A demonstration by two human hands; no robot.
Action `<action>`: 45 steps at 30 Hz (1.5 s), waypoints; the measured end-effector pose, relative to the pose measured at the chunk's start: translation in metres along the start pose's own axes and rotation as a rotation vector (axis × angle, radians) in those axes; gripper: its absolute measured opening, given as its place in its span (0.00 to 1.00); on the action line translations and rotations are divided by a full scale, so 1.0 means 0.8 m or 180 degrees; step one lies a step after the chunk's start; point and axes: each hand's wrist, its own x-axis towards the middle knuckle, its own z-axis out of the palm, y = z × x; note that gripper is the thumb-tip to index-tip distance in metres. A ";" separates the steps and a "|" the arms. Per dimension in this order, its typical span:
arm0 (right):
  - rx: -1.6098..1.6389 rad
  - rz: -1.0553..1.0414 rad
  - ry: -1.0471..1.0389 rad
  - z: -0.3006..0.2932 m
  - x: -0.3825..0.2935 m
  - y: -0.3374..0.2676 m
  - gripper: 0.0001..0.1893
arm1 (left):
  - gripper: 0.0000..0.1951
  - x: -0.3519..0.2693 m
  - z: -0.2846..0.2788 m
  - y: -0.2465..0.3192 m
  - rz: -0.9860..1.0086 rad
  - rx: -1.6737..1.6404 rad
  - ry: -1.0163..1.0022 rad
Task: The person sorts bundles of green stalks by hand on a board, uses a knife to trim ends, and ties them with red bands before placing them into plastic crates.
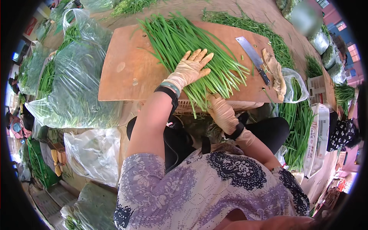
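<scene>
A broad heap of garlic chives (184, 54) lies over a wooden board (123, 66), leaves to the far left and pale stem ends toward me. My left hand (191, 69), in a cream rubber glove, rests palm down on the stems with its fingers apart. At the near edge of the board my right hand (221, 110), gloved too, touches the lower stem ends. Its fingers are bent and partly hidden, so its grip is unclear. A cleaver-like knife (251, 59) with a black handle lies on the board's right side, beside a crumpled tan cloth (274, 73).
A plastic crate (189, 106) supports the board. Large clear bags of greens (80, 74) stand at left, above an empty-looking plastic bag (95, 155). More chives (294, 135) lie at right by a white crate (316, 141). Cut leaves (253, 27) cover the floor beyond. Another person (343, 132) sits far right.
</scene>
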 end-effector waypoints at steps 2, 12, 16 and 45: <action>-0.0074 -0.0110 -0.0007 0.001 -0.004 0.009 0.22 | 0.33 0.000 0.001 0.000 0.0008 -0.0037 -0.0035; -0.1106 -0.0138 -0.0297 -0.002 0.008 0.012 0.18 | 0.33 0.001 -0.004 0.000 -0.0011 -0.0053 -0.0125; -0.0760 -0.0122 -0.0125 -0.010 0.007 0.020 0.17 | 0.33 0.003 -0.005 0.000 0.0002 -0.0083 -0.0152; 0.1133 0.0087 -0.0132 0.048 -0.027 -0.036 0.27 | 0.32 -0.002 0.000 0.003 -0.0015 0.0067 0.0167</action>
